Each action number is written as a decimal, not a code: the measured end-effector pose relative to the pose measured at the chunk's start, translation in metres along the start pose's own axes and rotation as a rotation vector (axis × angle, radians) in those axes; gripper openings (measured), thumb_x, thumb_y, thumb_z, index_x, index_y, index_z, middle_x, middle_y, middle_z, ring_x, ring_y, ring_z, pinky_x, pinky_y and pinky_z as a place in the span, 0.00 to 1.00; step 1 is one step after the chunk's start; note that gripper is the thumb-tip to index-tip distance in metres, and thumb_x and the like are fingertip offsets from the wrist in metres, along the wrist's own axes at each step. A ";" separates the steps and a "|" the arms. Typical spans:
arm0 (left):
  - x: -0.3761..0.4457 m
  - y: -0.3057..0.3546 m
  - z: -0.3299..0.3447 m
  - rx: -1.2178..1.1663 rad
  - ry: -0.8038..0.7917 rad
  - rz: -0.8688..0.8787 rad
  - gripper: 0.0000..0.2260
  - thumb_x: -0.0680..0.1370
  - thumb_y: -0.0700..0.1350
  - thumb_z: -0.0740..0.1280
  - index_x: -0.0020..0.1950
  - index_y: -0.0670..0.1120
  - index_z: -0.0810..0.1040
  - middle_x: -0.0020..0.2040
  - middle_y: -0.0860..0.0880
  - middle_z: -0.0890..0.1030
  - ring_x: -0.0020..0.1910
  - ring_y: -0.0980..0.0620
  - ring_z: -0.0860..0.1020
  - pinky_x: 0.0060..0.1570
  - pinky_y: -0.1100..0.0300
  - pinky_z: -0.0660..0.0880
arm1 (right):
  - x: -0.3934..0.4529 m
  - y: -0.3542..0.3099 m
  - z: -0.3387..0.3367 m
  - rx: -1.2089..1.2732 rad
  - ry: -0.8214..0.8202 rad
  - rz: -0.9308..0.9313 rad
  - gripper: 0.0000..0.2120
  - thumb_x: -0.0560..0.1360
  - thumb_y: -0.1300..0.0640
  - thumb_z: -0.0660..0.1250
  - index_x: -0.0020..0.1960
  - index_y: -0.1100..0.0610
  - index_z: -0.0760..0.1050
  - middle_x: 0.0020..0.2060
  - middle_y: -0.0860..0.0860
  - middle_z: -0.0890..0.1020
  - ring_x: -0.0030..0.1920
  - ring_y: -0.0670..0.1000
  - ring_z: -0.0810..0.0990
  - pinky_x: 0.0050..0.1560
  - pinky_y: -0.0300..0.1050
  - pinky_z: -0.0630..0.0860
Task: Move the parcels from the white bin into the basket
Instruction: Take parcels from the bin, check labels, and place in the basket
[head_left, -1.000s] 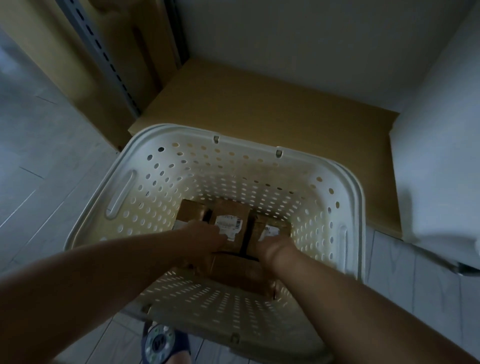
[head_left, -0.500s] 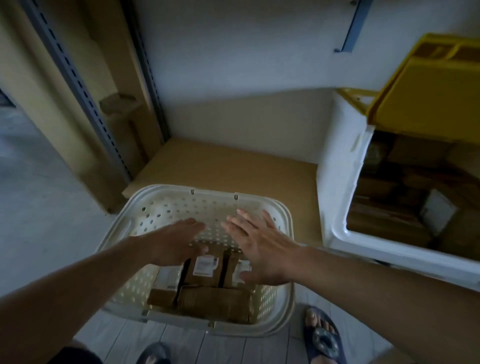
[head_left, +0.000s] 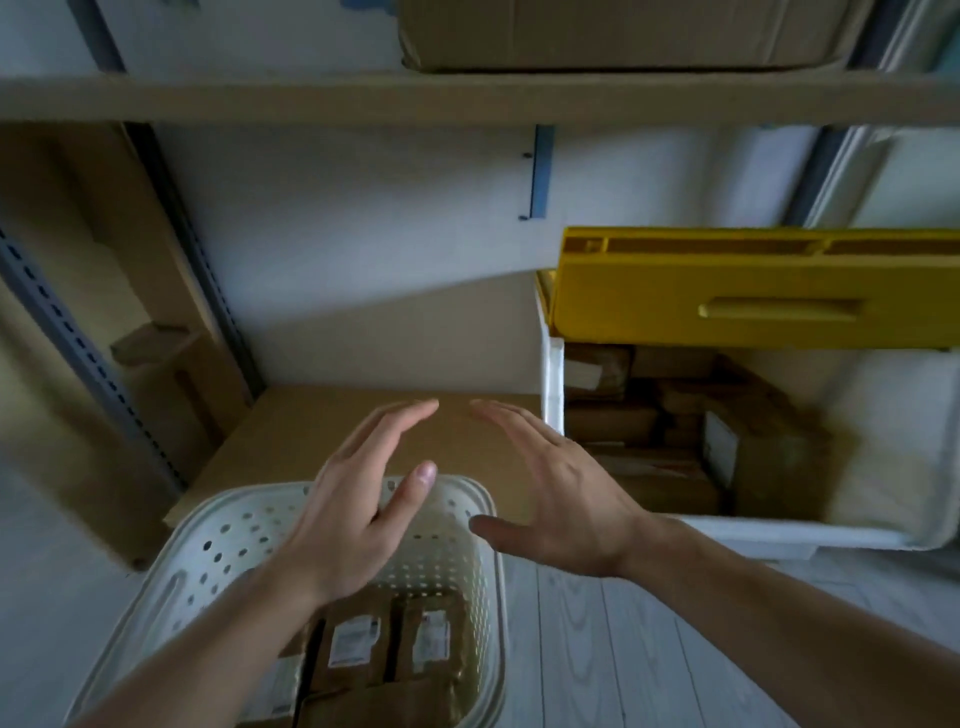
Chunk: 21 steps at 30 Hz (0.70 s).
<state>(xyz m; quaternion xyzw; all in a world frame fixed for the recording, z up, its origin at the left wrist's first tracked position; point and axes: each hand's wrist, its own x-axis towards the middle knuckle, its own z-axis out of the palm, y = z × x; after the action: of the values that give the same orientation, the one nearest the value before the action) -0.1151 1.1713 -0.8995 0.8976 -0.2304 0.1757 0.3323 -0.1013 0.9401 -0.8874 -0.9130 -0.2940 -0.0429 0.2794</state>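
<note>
Sitting in the basket (head_left: 457, 525) at the bottom of the head view are several brown parcels (head_left: 384, 644), packed side by side, two of them showing white printed labels face up. More brown parcels (head_left: 649, 447) lie piled in the white bin (head_left: 779, 535) to the right, one with a white label on its side; details there are blurred. Bin walls are smooth white plastic, with a yellow hinged lid (head_left: 753, 291) tipped up over the back; the lid has a moulded bar handle. Basket is off-white plastic, rounded corners, walls perforated with round holes, slot handle on the left wall. Basket stands on a pale wood-grain plank floor (head_left: 623, 649), its far rim just at the front edge of a low tan board shelf (head_left: 322, 436). Bin is to the right of the basket, resting at the same low shelf level. Behind is a plain white wall (head_left: 363, 234) with a blue-grey bracket (head_left: 540, 171). Grey slotted metal uprights (head_left: 67, 332) run at the left beside brown cardboard. An upper tan shelf (head_left: 467, 101) crosses the top, carrying a cardboard box (head_left: 623, 31). Left hand (head_left: 358, 514) is above the basket, fingers straight and together, thumb out, holding nothing. Right hand (head_left: 556, 493) is beside it, between basket and bin, fingers spread and relaxed, thumb pointing left, empty too. Palms face each other, hands apart, neither touching anything. Both forearms are bare.
</note>
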 end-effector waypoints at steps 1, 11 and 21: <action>0.006 0.006 0.005 -0.026 0.036 0.018 0.21 0.83 0.57 0.57 0.76 0.54 0.68 0.70 0.65 0.71 0.70 0.70 0.68 0.65 0.77 0.61 | -0.004 0.003 -0.006 0.014 0.026 0.012 0.48 0.72 0.40 0.74 0.83 0.47 0.52 0.80 0.42 0.61 0.79 0.43 0.60 0.78 0.45 0.63; 0.056 0.076 0.104 -0.238 -0.082 0.199 0.15 0.82 0.53 0.60 0.67 0.50 0.76 0.60 0.60 0.77 0.58 0.58 0.79 0.52 0.67 0.75 | -0.086 0.069 -0.073 0.014 0.192 0.257 0.39 0.72 0.42 0.74 0.79 0.43 0.62 0.69 0.36 0.71 0.70 0.36 0.69 0.69 0.36 0.69; 0.107 0.116 0.190 -0.225 -0.220 0.053 0.15 0.83 0.49 0.65 0.70 0.55 0.72 0.66 0.64 0.71 0.65 0.71 0.68 0.56 0.78 0.65 | -0.126 0.168 -0.106 -0.011 0.469 0.618 0.33 0.72 0.47 0.77 0.73 0.47 0.70 0.65 0.43 0.75 0.66 0.45 0.73 0.57 0.29 0.67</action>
<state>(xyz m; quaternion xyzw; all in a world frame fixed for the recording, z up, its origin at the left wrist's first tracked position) -0.0567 0.9327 -0.9255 0.8621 -0.3070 0.0581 0.3989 -0.1018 0.7059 -0.9106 -0.9256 0.0667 -0.1658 0.3338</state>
